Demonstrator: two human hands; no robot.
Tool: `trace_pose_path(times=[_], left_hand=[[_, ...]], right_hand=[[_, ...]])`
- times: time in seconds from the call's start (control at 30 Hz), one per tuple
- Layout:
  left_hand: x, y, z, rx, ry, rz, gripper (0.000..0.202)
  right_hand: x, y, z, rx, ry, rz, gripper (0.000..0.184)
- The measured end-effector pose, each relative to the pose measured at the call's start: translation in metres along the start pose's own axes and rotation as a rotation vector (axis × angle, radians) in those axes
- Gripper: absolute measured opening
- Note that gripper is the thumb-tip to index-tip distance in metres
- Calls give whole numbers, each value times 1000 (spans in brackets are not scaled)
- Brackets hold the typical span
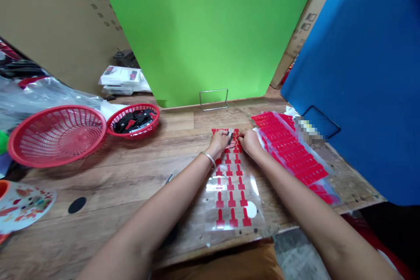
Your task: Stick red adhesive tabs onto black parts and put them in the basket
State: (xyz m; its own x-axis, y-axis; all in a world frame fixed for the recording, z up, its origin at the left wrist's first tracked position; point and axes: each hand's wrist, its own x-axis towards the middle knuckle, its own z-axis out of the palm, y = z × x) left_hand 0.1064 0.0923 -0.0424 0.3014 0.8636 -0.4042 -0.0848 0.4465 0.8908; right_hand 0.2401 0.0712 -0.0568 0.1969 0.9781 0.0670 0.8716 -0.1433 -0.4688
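Observation:
A clear plastic sheet (231,192) carrying rows of small red T-shaped stickers lies on the wooden table in front of me. My left hand (219,142), with a silver bangle on the wrist, pinches a small dark-and-grey piece (230,134) at the sheet's far end. My right hand (249,141) sits right beside it with fingers curled on the sheet's top rows, fingertips meeting the left hand's. What my right fingers grip is hidden.
A stack of red sticker sheets (290,151) lies to the right. Left stand a large empty red basket (55,133) and a smaller red basket (134,120) with black parts. Green (206,30) and blue (364,74) boards wall the back and right. A wire stand (214,99) sits behind.

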Motion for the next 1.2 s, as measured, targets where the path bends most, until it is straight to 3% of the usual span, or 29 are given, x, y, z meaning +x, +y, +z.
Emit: trace_pose_path(times=[0.1,0.3,0.53,0.67,0.77,0.87,0.97,1.1,1.2], left_hand=[[1,0,-4,-16,-27,-25,9],[2,-2,-5,-48,-6,-37,12],[2,-3,-4,-60,14,-41,12],[2,-1,-1,-66,38,-37,14],[-4,4,3,-74,59,-21,13],[-23,9,2,-94,48,-1,11],[-59,4,-10,-116,11,-16,14],[-118,-21,-33,-193,-23,-101,22],[-149,-40,-44,-230,-18,-163,20]], right_hand=[[2,1,-1,48,29,-31,5],[0,4,-3,171,78,-78,8],[-8,10,-13,417,163,-9,2],[-16,4,-28,590,250,44,10],[-32,-6,-36,720,229,63,18],[-59,-18,-38,823,181,77,23],[-91,-31,-34,907,127,94,25],[-133,-47,-21,995,81,132,24],[-158,-57,-5,1057,76,160,23]])
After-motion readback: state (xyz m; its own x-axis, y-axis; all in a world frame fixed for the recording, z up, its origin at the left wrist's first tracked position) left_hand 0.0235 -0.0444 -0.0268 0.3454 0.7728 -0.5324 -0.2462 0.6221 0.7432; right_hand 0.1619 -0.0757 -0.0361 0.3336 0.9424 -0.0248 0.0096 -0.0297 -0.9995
